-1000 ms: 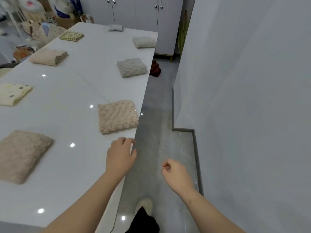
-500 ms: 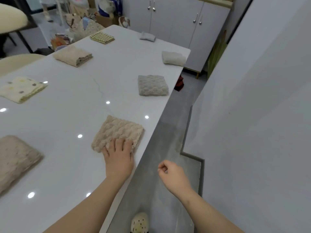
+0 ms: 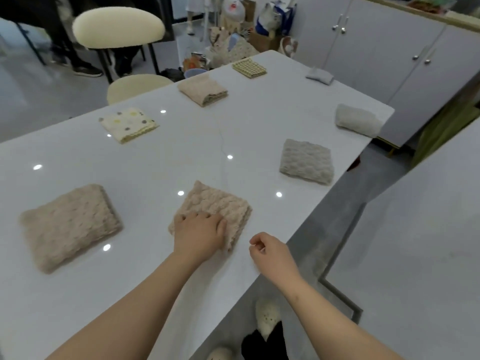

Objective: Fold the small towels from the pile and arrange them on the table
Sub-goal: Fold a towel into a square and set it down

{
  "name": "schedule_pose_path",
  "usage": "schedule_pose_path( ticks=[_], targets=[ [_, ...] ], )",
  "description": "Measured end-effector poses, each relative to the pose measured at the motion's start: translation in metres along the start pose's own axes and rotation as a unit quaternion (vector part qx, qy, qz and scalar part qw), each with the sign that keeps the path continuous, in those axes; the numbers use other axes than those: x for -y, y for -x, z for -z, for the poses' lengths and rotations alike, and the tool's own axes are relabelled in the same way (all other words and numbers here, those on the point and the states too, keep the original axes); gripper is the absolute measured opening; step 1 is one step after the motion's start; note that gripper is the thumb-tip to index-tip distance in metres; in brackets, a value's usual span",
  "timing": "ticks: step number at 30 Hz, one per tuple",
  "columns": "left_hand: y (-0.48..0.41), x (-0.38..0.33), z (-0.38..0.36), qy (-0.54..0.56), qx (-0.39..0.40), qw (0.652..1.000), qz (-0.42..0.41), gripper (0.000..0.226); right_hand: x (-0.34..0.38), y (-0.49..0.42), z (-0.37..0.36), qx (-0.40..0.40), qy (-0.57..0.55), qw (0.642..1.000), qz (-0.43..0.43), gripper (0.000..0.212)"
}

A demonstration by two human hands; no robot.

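A folded beige waffle towel [image 3: 220, 203] lies near the right edge of the white table [image 3: 168, 157]. My left hand [image 3: 200, 235] is on its near corner, with the fingers curled into the cloth and the thumb at its right edge. My right hand [image 3: 270, 255] hovers just right of it over the table's edge, curled and holding nothing. More folded towels are spread on the table: a bigger beige towel [image 3: 70, 227] at the left, a grey towel [image 3: 306, 161], a pale grey towel [image 3: 357, 120], a dotted cloth [image 3: 128, 124] and a tan towel [image 3: 202, 89].
A checked cloth [image 3: 249, 68] and a small grey cloth [image 3: 319, 76] lie at the far end. Cream stools [image 3: 118, 26] stand beyond the left side, white cabinets [image 3: 389, 53] behind. A grey wall [image 3: 415, 242] borders the narrow floor strip on the right.
My left hand moved forward from the table edge onto the beige towel, then its fingers curled into the cloth. The view swung left. The right hand stayed curled beside it.
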State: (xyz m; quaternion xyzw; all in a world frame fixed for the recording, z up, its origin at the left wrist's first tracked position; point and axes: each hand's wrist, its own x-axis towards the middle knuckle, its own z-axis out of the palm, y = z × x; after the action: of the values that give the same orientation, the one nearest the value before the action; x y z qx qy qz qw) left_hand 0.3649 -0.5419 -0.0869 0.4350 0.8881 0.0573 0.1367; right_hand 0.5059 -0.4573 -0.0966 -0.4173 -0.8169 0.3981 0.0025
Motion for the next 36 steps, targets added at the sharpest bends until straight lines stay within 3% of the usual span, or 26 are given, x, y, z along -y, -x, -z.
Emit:
schedule_pose_path(
  ticks=[3,6,9,12,16,21,25,28,30,34,36],
  targets=[
    [-0.016,0.008,0.001,0.01,-0.046,0.999,0.0,0.037,0.0,-0.019,0.002,0.035,0.019,0.999,0.028,0.03],
    [-0.027,0.018,-0.004,0.049,0.013,0.999,0.006,0.05,0.0,-0.038,0.004,0.067,0.025,0.995,0.064,0.029],
    [-0.036,0.016,-0.006,-0.003,0.047,0.997,0.055,0.048,-0.001,-0.058,0.014,0.09,0.035,0.991,0.097,0.025],
    [-0.042,0.002,-0.004,0.031,0.067,0.989,0.126,0.049,-0.005,-0.079,0.024,0.1,0.041,0.986,0.123,0.017],
    [-0.043,-0.005,-0.002,0.084,0.02,0.966,0.242,0.038,-0.005,-0.109,0.037,0.1,0.023,0.985,0.137,0.027],
    [-0.032,-0.004,-0.014,0.037,-0.119,0.965,0.232,0.031,-0.001,-0.137,0.042,0.117,0.018,0.98,0.157,0.033],
    [-0.031,-0.002,-0.019,0.149,-0.048,0.953,0.258,0.036,-0.001,-0.144,0.041,0.142,0.035,0.972,0.184,0.031],
    [-0.03,-0.007,-0.021,0.175,-0.047,0.941,0.284,0.035,-0.005,-0.147,0.043,0.156,0.024,0.97,0.182,0.032],
    [-0.03,-0.014,-0.024,0.224,-0.084,0.908,0.345,0.029,-0.006,-0.149,0.046,0.162,0.009,0.971,0.177,0.033],
    [-0.027,-0.026,-0.025,0.395,-0.235,0.732,0.503,0.024,-0.005,-0.146,0.047,0.151,-0.042,0.977,0.144,0.039],
    [-0.022,-0.034,-0.026,0.462,-0.222,0.691,0.509,0.025,-0.004,-0.143,0.047,0.162,-0.045,0.975,0.144,0.041]
  ],
)
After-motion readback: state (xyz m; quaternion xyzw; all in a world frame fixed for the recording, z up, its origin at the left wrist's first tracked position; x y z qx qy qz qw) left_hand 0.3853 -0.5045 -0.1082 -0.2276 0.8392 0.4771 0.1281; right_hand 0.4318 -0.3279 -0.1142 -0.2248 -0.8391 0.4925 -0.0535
